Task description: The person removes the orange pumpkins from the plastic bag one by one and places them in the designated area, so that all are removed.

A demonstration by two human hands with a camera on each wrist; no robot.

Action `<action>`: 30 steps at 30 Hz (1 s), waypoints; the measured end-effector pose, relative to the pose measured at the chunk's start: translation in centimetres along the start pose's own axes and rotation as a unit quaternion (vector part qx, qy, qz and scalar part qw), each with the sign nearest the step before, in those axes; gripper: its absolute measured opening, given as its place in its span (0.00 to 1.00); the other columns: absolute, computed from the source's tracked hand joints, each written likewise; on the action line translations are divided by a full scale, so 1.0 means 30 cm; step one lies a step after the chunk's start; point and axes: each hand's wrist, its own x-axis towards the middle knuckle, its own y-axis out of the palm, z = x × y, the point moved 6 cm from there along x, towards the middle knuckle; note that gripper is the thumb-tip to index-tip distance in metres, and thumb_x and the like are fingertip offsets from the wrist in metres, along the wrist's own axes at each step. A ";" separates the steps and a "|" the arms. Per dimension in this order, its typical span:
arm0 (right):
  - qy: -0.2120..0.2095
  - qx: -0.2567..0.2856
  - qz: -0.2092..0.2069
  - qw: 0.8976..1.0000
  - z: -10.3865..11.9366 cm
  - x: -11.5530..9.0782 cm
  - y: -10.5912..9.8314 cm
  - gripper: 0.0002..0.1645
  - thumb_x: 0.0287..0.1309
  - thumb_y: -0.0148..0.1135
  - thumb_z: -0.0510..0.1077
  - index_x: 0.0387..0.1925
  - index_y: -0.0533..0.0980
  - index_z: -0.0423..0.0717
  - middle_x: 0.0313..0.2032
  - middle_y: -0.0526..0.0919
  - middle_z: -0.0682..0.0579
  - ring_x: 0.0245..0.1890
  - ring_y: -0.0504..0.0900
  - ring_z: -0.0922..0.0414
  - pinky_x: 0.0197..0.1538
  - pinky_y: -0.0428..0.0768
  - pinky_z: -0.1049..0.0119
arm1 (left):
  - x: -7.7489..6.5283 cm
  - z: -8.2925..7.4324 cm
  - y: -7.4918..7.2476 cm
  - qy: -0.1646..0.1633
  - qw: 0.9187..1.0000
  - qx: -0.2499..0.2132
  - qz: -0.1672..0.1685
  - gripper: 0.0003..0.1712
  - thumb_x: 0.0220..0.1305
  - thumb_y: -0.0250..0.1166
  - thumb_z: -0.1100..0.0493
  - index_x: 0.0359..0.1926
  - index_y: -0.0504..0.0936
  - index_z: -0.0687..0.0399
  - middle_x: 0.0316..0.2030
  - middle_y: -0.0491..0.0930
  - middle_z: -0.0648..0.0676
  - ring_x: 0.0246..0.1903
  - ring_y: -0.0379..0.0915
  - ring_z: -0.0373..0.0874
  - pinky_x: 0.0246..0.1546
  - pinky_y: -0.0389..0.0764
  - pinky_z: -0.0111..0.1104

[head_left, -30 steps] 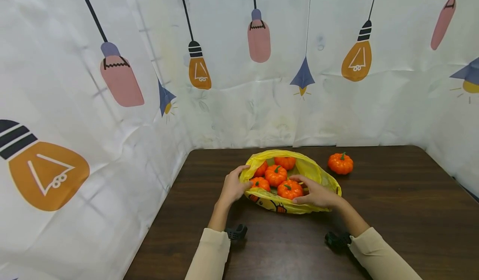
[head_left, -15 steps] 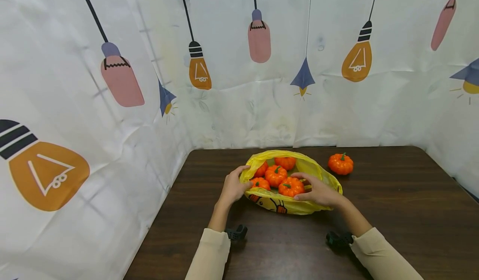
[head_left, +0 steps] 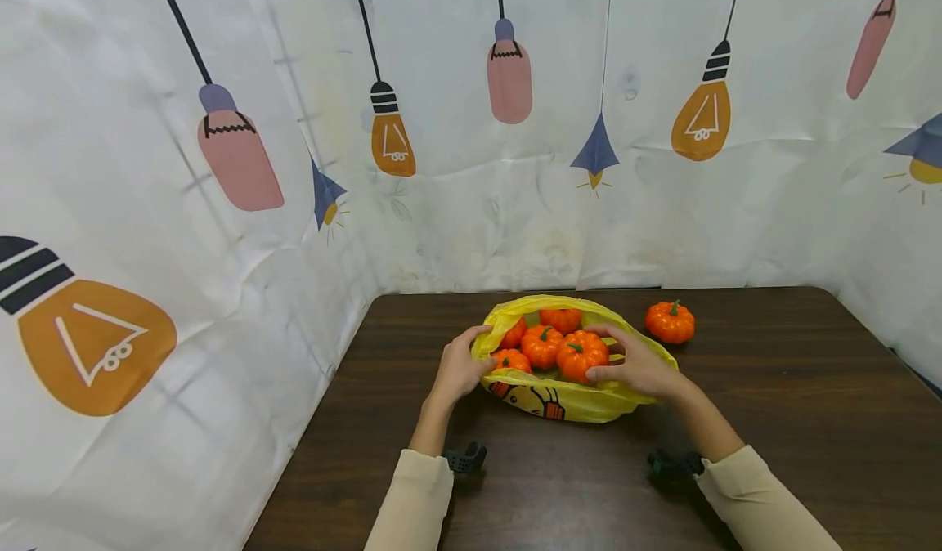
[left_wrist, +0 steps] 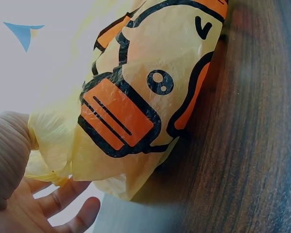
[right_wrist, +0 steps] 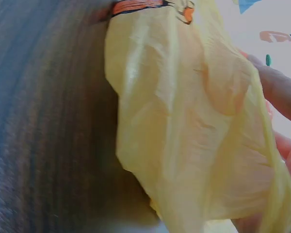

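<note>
A yellow plastic bag (head_left: 596, 408) with a printed cartoon face (left_wrist: 150, 92) lies on the table, its mouth spread wide. Inside are several small orange pumpkins, one near the middle (head_left: 541, 347). My left hand (head_left: 456, 367) pinches the bag's left rim, thumb inside and fingers outside. In the bag's mouth, my right hand (head_left: 642, 366) grips a small pumpkin (head_left: 580, 356) from its right side, between thumb and fingers. The right wrist view shows mostly the bag's outer side (right_wrist: 174, 121), with part of the right thumb (right_wrist: 280, 92) over the rim.
Another orange pumpkin (head_left: 669, 323) stands on the dark wooden table (head_left: 795, 387), right of the bag. A white curtain (head_left: 471, 232) printed with lamps hangs behind the table and along its sides.
My right hand has moved slightly right and away from me, and the pumpkin in it has risen a little in the bag's mouth. The left hand has stayed still.
</note>
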 end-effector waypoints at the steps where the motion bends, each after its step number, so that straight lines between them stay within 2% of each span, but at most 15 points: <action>1: 0.000 -0.004 -0.005 1.000 0.003 -0.002 -0.008 0.46 0.60 0.73 0.52 0.75 0.63 0.49 0.74 0.62 0.37 0.65 0.72 0.33 0.53 0.82 0.50 | 0.000 -0.001 0.000 0.000 1.000 0.001 -0.001 0.33 0.63 0.72 0.61 0.69 0.77 0.46 0.67 0.76 0.59 0.62 0.75 0.57 0.54 0.81 0.49; 9: 0.003 0.004 -0.017 1.000 0.026 -0.016 -0.054 0.46 0.61 0.73 0.52 0.75 0.63 0.50 0.73 0.63 0.36 0.65 0.71 0.31 0.48 0.84 0.53 | 0.002 -0.001 -0.003 0.002 1.000 0.001 -0.001 0.33 0.63 0.73 0.61 0.68 0.77 0.46 0.67 0.76 0.60 0.62 0.75 0.58 0.55 0.80 0.50; 15: -0.018 0.021 -0.026 0.999 0.037 -0.020 -0.081 0.46 0.62 0.72 0.48 0.76 0.61 0.46 0.73 0.63 0.35 0.65 0.72 0.31 0.51 0.84 0.54 | 0.001 -0.001 -0.003 0.002 1.000 -0.002 -0.002 0.32 0.63 0.72 0.61 0.68 0.77 0.46 0.68 0.75 0.60 0.66 0.72 0.59 0.59 0.78 0.53; 22: -0.034 0.022 -0.035 0.999 0.047 -0.028 -0.118 0.45 0.65 0.70 0.45 0.77 0.59 0.45 0.72 0.63 0.34 0.65 0.72 0.30 0.53 0.84 0.55 | 0.000 -0.002 -0.003 0.003 1.000 -0.004 0.001 0.32 0.63 0.72 0.61 0.68 0.77 0.47 0.69 0.74 0.60 0.66 0.71 0.59 0.59 0.78 0.52; 30: -0.020 0.034 -0.046 0.998 0.043 -0.048 -0.165 0.46 0.66 0.69 0.46 0.78 0.57 0.48 0.69 0.65 0.33 0.62 0.75 0.33 0.52 0.85 0.54 | 0.000 -0.002 -0.002 0.003 1.000 -0.006 0.000 0.33 0.63 0.72 0.62 0.68 0.77 0.47 0.67 0.76 0.60 0.64 0.73 0.59 0.58 0.79 0.52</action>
